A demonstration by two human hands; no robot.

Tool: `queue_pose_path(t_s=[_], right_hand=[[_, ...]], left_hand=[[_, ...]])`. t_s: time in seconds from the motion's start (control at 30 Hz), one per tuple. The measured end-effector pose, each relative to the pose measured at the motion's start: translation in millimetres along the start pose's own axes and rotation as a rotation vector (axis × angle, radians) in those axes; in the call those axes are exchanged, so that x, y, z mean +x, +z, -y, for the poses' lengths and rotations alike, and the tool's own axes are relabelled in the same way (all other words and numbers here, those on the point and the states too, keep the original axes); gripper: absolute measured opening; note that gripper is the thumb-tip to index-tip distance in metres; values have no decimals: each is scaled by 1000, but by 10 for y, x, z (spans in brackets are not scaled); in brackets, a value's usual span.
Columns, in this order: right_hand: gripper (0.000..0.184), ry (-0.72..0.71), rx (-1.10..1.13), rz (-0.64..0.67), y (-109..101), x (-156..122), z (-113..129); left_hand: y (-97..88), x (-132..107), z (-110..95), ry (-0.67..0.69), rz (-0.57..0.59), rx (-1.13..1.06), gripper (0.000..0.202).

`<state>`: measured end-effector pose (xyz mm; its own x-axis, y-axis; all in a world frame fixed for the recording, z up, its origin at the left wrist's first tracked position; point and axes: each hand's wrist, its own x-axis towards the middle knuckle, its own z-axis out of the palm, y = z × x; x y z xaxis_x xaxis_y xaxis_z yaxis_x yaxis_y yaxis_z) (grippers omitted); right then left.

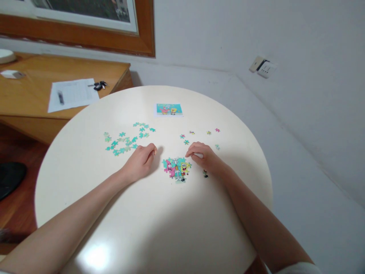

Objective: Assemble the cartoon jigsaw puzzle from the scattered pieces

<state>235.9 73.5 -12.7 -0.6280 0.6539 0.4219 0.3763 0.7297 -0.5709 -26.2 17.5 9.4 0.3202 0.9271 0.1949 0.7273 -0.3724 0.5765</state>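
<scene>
A partly joined jigsaw puzzle (177, 169) lies flat on the white round table (137, 228), showing a pink starfish, a yellow sponge and a third figure. To its upper left, my left hand (142, 160) is closed with thumb and fingers pressed together; whatever they hold is hidden. My right hand (204, 155) is closed at the puzzle's upper right edge, pinching a pale puzzle piece (198, 155) mostly covered by the fingers. Close under the right wrist lies a dark loose piece (205, 174).
Several teal loose pieces (122, 144) are spread on the left. A few mixed pieces (186, 142) lie beyond my right hand. The picture card (169, 109) rests toward the far edge. A wooden desk (34, 91) at left bears paper (74, 95) and keys (99, 85).
</scene>
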Motion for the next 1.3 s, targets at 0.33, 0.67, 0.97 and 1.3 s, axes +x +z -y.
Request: queue_pose_path(t_s=[0.33,0.67,0.97,1.3], right_hand=[[25,-8,4,-10,8,-16,-37],[24,43,10,-13,2,-33,-44],[24,95,-10,-39,3,-45,-92],[23,117,-11,-60,5,-25,-92]], left_hand=[[-15,-3,-11,-10,-13,11,15],[-20,-10,4,-13,-84,-29,12],[8,-3,12,-68,-117,-67,14],[33,-9,60,-86,-121,-91,16]])
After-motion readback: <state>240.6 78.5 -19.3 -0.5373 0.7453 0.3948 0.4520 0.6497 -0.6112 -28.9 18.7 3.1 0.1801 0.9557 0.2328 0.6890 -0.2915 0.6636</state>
